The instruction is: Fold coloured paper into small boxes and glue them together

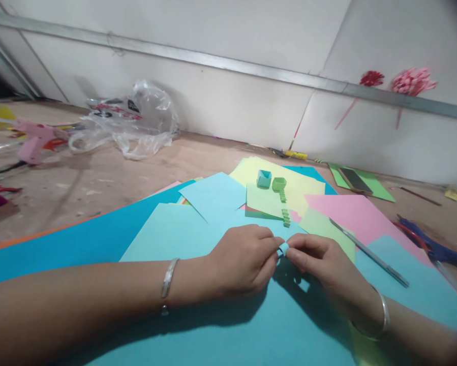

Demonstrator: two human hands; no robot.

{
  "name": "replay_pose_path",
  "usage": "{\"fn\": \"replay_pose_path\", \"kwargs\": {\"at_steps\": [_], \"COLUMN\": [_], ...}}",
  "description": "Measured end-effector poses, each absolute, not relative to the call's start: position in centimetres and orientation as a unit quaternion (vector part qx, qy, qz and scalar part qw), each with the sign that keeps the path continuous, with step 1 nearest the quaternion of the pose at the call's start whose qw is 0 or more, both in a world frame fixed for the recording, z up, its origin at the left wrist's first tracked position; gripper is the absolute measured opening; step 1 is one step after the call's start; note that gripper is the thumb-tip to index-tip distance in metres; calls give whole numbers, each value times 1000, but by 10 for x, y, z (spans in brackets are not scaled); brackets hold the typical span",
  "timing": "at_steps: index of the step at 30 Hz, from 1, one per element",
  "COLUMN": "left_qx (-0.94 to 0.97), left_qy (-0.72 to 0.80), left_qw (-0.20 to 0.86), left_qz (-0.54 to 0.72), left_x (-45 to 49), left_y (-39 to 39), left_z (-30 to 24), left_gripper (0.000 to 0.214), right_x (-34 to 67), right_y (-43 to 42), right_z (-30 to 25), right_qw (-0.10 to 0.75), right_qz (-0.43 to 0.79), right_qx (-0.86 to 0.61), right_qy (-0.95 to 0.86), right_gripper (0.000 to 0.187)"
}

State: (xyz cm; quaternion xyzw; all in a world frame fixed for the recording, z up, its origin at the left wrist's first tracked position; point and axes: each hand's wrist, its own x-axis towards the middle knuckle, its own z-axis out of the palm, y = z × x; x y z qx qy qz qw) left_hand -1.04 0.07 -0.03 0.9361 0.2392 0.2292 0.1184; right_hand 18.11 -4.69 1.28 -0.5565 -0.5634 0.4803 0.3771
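Note:
Between my two hands is a small curled strip of light blue paper. My left hand pinches its left side, with the fingertips partly hidden behind the knuckles. On the other side, the thumb and forefinger of my right hand close on the same strip. Both hands hover just over a large light blue sheet. Beyond them stand a small blue folded paper box and a green one. Little green folded strips lie near the boxes.
Layered coloured sheets spread across the table. A silver craft knife and blue-handled scissors lie at right, a phone farther back. A pink glue gun and a plastic bag are at left. Paper flowers hang on the wall rail.

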Motion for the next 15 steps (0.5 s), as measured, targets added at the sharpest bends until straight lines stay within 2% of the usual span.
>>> {"fn": "replay_pose_path", "kwargs": {"at_steps": [3,9,15], "left_qx": [945,945,926], "left_qy": [215,172,140], "left_qw": [45,-29,-130], "left_qz": [242,275,326], "left_x": [-12,-13,-11], "left_y": [1,-2,1], "left_z": [-3,-4,-7], "left_gripper": [27,24,27], "right_x": [179,178,177], "right_y": [-48,-51,-53], "right_z": [18,22,23], "right_qw": [354,331,316], "right_qz": [474,455,444], "right_qx": [-554,-540,-553], "right_qy": [-585,-626,-630], "right_gripper": [27,21,21]}}
